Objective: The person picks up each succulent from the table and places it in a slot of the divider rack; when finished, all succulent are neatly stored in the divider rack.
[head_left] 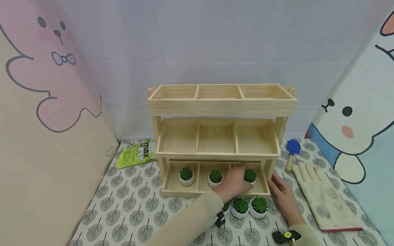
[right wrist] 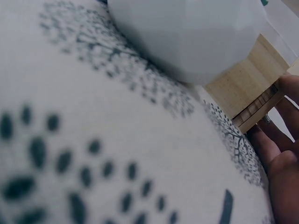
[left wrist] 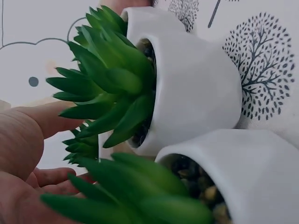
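Note:
In the head view, my left hand (head_left: pixel 235 181) holds a small potted succulent (head_left: pixel 250 175) inside the bottom right compartment of the three-tier wooden shelf (head_left: pixel 221 108). Thumb and fingers lie on either side of its white pot. One succulent (head_left: pixel 186 173) sits in the bottom left compartment and another (head_left: pixel 215 176) in the bottom middle one. At the shelf's lower right end, my right hand (head_left: pixel 283 196) grips the wood, its fingers partly hidden. Large in the left wrist view are a white pot (left wrist: pixel 201 88) and its green leaves, near my left palm.
Before the shelf stand two potted succulents (head_left: pixel 240 207) (head_left: pixel 259 206) and a third partly behind my left sleeve. A green bag (head_left: pixel 135 154) lies left; a blue toy shovel (head_left: pixel 293 147) and pale gloves (head_left: pixel 326 198) lie right. Patterned cloth (head_left: pixel 123 208) covers the table.

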Tool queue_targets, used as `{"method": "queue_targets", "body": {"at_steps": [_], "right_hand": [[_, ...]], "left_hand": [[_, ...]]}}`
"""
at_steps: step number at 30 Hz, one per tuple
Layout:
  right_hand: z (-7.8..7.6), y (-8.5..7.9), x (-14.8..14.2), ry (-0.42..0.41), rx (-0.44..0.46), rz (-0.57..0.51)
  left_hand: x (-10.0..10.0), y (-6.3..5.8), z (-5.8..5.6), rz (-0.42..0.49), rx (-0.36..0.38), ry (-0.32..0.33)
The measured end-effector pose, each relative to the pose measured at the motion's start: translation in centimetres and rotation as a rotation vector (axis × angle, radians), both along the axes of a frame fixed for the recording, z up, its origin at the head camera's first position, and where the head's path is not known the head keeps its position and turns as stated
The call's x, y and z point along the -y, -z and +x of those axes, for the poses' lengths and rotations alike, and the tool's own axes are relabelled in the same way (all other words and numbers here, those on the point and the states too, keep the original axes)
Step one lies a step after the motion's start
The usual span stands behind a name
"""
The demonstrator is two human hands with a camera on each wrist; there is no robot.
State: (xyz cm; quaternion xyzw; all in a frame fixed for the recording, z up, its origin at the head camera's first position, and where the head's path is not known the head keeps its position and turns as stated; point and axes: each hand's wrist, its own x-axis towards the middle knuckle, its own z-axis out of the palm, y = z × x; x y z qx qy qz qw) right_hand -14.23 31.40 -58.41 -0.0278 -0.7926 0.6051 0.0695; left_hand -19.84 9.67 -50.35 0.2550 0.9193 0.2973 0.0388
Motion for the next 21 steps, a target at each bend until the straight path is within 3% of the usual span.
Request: {"method": "queue_targets", "body": {"at_steps": [6, 13, 21], "right_hand": [[0.0, 0.0, -0.1, 0.009, 0.004, 0.011], [0.0, 0.1, -0.1, 0.002, -0.005, -0.002], [-0.1, 0.1, -0.1, 0.007, -0.003, 0.005]], "left_hand": [[1.1, -0.8, 1.0, 0.077, 0.028, 0.049], [2.4, -1.3, 2.2, 0.055, 0.041, 0.082], [4.2, -1.0, 3.7, 0.037, 0.009, 0.111]]}}
